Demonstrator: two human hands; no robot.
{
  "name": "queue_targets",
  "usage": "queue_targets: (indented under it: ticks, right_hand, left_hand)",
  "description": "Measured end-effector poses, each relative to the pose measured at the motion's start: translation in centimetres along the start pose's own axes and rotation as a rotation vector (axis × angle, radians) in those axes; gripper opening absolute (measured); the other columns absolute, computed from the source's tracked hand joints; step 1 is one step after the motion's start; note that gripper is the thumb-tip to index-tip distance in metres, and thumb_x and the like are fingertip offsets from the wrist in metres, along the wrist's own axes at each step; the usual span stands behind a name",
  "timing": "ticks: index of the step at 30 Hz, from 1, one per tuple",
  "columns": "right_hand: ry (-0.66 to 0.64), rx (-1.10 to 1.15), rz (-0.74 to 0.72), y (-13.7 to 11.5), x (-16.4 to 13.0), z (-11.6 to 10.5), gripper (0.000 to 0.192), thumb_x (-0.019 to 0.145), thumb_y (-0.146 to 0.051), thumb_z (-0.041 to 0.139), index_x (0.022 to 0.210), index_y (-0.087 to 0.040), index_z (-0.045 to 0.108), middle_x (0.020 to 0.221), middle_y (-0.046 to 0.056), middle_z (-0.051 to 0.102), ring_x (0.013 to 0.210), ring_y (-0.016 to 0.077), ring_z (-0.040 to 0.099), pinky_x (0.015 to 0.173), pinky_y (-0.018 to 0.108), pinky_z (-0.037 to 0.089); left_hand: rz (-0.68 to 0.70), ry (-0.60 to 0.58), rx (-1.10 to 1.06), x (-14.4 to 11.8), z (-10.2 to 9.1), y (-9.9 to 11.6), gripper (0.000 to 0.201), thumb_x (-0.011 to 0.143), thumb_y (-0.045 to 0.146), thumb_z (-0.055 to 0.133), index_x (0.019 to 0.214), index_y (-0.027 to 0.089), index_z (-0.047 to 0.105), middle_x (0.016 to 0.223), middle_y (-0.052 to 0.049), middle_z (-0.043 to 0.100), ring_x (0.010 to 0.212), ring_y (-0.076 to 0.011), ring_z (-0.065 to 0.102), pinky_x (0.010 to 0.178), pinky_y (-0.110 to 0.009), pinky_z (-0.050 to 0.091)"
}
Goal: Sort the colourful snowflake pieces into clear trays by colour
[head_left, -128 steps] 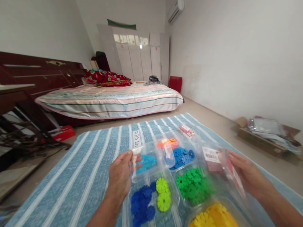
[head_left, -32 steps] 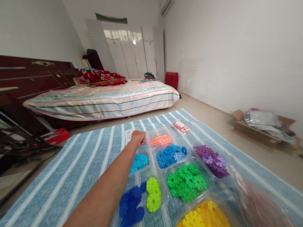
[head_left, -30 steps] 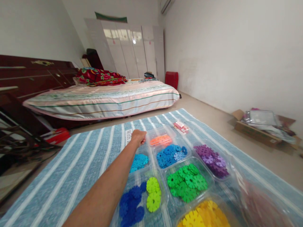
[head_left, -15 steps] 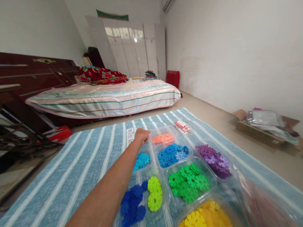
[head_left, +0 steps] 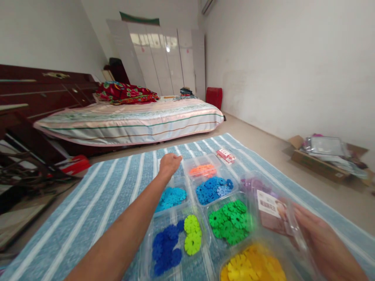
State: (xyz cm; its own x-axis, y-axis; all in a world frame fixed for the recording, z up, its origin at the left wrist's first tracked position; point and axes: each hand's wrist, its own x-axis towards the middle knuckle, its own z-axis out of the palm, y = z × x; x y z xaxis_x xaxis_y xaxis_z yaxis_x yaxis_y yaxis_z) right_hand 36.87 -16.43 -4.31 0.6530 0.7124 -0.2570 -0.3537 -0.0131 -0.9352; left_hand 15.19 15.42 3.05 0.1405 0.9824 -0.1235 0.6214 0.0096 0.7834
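Observation:
Clear plastic trays of coloured snowflake discs sit on a blue striped mat (head_left: 117, 187): orange (head_left: 202, 170), blue (head_left: 213, 189), cyan (head_left: 171, 196), dark blue with lime (head_left: 175, 246), green (head_left: 231, 224), yellow (head_left: 252, 267). My left hand (head_left: 170, 164) reaches far forward, fingers loosely curled over the far rim between the cyan and orange trays; whether it grips the rim is unclear. My right hand (head_left: 322, 242) holds a clear plastic lid with a pinkish label (head_left: 269, 210) at the near right. The lid partly covers the purple discs (head_left: 252, 183).
A small red-and-white packet (head_left: 225, 155) lies on the mat beyond the trays. A low bed (head_left: 131, 121) stands behind the mat. A cardboard box (head_left: 322, 160) of clutter sits by the right wall. Dark wooden furniture (head_left: 23, 128) and a red object (head_left: 72, 164) are on the left.
My right hand has come back into view, bringing the clear labelled lid over the purple discs. My left hand stays stretched at the far trays, slightly lifted and loosened.

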Motion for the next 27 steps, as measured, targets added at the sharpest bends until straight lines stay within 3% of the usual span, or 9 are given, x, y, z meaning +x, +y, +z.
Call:
queue_targets:
  ticks: [3, 6, 9, 14, 20, 27]
  right_hand:
    - [-0.060, 0.092, 0.107, -1.2, 0.2, 2.2, 0.056, 0.061, -0.042, 0.077, 0.113, -0.023, 0.067, 0.102, 0.011, 0.072, 0.085, 0.0308, 0.069, 0.073, 0.041, 0.056]
    - [-0.112, 0.068, 0.104, -1.6, 0.4, 3.8, 0.056, 0.062, -0.041, 0.077, 0.114, -0.023, 0.067, 0.097, 0.010, 0.073, 0.081, 0.0290, 0.069, 0.069, 0.038, 0.056]
    - [-0.163, -0.027, 0.057, -1.2, 0.4, 4.8, 0.056, 0.063, -0.043, 0.076, 0.113, -0.021, 0.068, 0.080, 0.009, 0.074, 0.071, 0.0286, 0.069, 0.062, 0.037, 0.056]
    - [-0.216, -0.103, 0.083, 0.3, -0.2, 5.0, 0.056, 0.065, -0.045, 0.075, 0.115, -0.020, 0.066, 0.061, 0.003, 0.069, 0.053, 0.0205, 0.064, 0.053, 0.030, 0.052]
    - [-0.332, -0.079, 0.068, 1.0, -0.4, 4.3, 0.046, 0.071, -0.044, 0.073, 0.112, -0.024, 0.067, 0.093, 0.005, 0.073, 0.076, 0.0209, 0.068, 0.070, 0.030, 0.053]
    - [-0.357, 0.003, 0.046, 0.8, -1.0, 4.1, 0.058, 0.068, -0.049, 0.073, 0.118, -0.022, 0.063, 0.100, 0.007, 0.071, 0.083, 0.0243, 0.068, 0.073, 0.035, 0.053]
  left_hand:
    - [0.068, -0.174, -0.069, -4.3, -0.9, 0.7, 0.031, 0.073, 0.044, 0.064, 0.077, 0.013, 0.065, 0.069, -0.005, 0.068, 0.060, -0.0148, 0.064, 0.048, -0.020, 0.042]
    - [0.094, -0.600, -0.328, -9.2, -1.2, 0.6, 0.044, 0.069, 0.052, 0.066, 0.090, 0.013, 0.065, 0.073, -0.007, 0.069, 0.061, -0.0165, 0.065, 0.045, -0.020, 0.042]
    - [0.027, -0.761, -0.540, -13.2, -0.9, -0.1, 0.044, 0.067, 0.051, 0.068, 0.091, 0.014, 0.063, 0.074, -0.007, 0.069, 0.059, -0.0146, 0.065, 0.045, -0.020, 0.045]
    - [-0.104, -0.652, -0.637, -16.1, 0.4, -2.3, 0.031, 0.066, 0.041, 0.070, 0.078, 0.014, 0.059, 0.065, -0.005, 0.067, 0.054, -0.0127, 0.064, 0.043, -0.018, 0.044]
    - [-0.128, -0.562, -0.615, -16.6, 1.6, -3.6, 0.028, 0.067, 0.040, 0.067, 0.074, 0.015, 0.055, 0.065, -0.007, 0.069, 0.054, -0.0138, 0.065, 0.041, -0.017, 0.042]
    - [-0.015, -0.497, -0.537, -16.8, 2.0, -3.0, 0.030, 0.063, 0.044, 0.069, 0.069, 0.016, 0.060, 0.056, -0.002, 0.063, 0.049, -0.0124, 0.060, 0.041, -0.019, 0.043]
